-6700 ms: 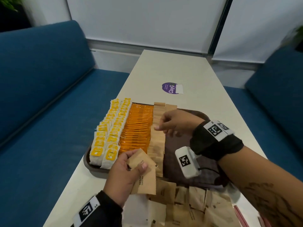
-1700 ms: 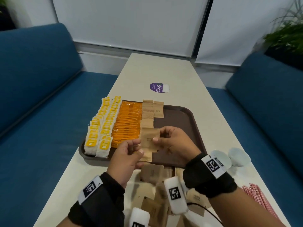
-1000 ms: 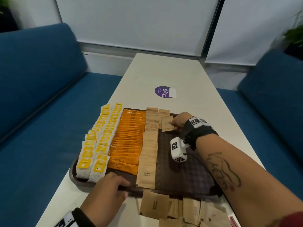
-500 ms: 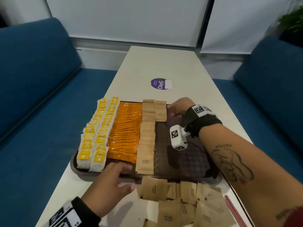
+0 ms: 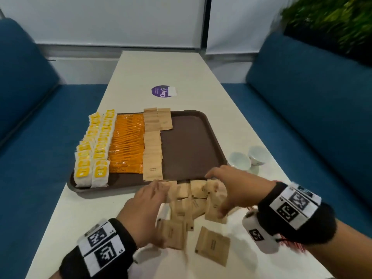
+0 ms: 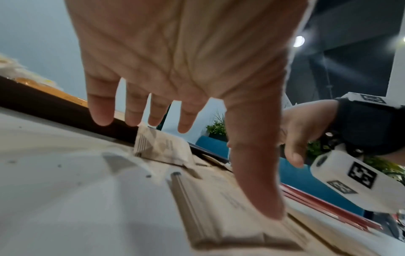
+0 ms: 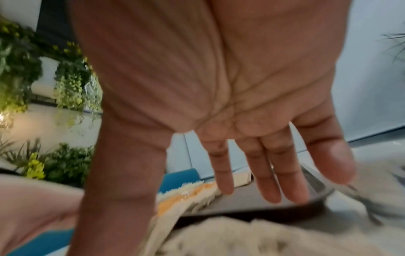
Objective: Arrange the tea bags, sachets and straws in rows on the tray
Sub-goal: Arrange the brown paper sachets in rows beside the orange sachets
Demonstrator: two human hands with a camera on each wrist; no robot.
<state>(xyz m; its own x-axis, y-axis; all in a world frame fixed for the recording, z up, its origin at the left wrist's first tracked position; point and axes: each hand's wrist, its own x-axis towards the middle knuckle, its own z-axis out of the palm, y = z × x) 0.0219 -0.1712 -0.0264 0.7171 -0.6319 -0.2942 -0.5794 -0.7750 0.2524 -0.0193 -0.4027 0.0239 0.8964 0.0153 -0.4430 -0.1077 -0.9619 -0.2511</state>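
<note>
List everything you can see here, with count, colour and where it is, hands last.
tray: one, brown, on table
tea bags: two rows, white with yellow tags, tray's left
orange sachets: one row, beside tea bags
brown sachets: rows mid-tray; loose pile on table before tray
cups: two, white, right of tray
straws: bundle, red, table's right edge
sticker: one, purple, beyond tray
table: one, cream
sofas: two, blue, either side
left hand: open, on pile
right hand: open, on pile

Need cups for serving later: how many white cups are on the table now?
2. Both stand on the table to the right of the brown tray: one white cup nearer the tray, the other white cup just right of it. Others may be outside the view.
</note>
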